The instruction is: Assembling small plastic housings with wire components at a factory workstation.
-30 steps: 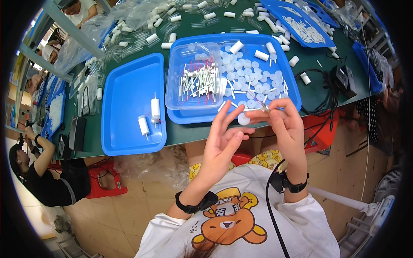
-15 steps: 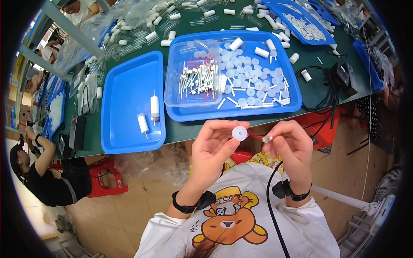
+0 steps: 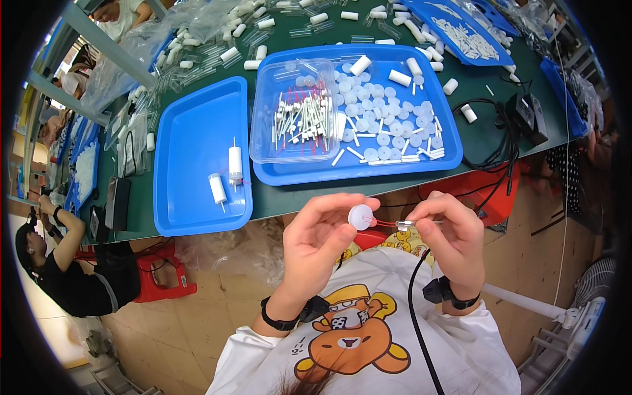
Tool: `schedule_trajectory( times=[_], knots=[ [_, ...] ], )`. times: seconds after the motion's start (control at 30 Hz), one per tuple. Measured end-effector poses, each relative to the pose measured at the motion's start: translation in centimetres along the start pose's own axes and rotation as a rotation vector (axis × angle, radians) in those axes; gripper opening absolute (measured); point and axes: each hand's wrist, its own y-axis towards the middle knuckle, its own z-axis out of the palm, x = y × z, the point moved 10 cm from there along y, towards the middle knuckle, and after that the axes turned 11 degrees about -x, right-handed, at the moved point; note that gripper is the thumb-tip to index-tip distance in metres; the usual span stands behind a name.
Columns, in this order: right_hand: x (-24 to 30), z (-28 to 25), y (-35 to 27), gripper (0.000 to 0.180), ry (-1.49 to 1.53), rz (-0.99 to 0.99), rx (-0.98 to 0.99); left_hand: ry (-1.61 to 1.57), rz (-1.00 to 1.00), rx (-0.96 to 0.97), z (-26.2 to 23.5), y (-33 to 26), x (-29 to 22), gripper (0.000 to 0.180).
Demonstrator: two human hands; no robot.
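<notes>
In front of my chest, my left hand point(image 3: 315, 242) is closed around a whitish piece with a round, disc-like end point(image 3: 360, 216), and the rest of that piece is hidden by my fingers. Two thin red wires point(image 3: 382, 224) run from the disc's face across to my right hand point(image 3: 455, 242). Between thumb and fingertips, my right hand pinches a small white and silvery wired part point(image 3: 405, 225). Beyond both hands, a blue tray point(image 3: 355, 175) carries translucent discs point(image 3: 370, 155), white rods point(image 3: 355, 153) and a clear box point(image 3: 263, 155) of wired sticks point(image 3: 304, 117).
Left of that tray, a second blue tray point(image 3: 191, 145) holds two white cylinders point(image 3: 235, 162) with thin stems. White foam-like cylinders point(image 3: 320, 18) and clear tubes lie across the green table point(image 3: 280, 204). Black cables point(image 3: 503, 141) hang at the right edge. A co-worker point(image 3: 72, 257) sits at far left.
The disc in my left hand has shifted slightly left and down and turned. My right hand has moved a little down, and red wires now show stretched between the two hands.
</notes>
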Motion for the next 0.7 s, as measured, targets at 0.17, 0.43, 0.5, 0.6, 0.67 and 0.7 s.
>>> schedule_trajectory(
  times=[0.17,0.43,0.5,0.6,0.67,0.7],
  knots=[
    [0.5,-0.1,-0.1,0.008,-0.037,-0.010,-0.004,-0.026,-0.007,0.047,0.2,-0.2,-0.1,0.029],
    [1.8,-0.4,0.1,0.009,-0.193,-0.080,-0.027,0.016,0.027,0.041,0.3,-0.4,-0.2,0.029],
    [2.6,-0.6,0.3,0.011,-0.293,-0.159,-0.065,0.024,0.032,0.051,0.4,-0.4,-0.2,0.029],
    [3.2,-0.7,0.1,0.013,-0.350,-0.234,-0.111,0.015,0.014,0.052,0.5,-0.5,-0.1,0.029],
    [3.6,-0.6,0.0,0.015,-0.375,-0.284,-0.090,0.022,0.031,0.037,0.4,-0.5,-0.2,0.029],
    [4.0,-0.3,-0.1,0.017,-0.400,-0.335,-0.069,0.023,0.031,0.036,0.5,-0.5,-0.2,0.029]
  ],
)
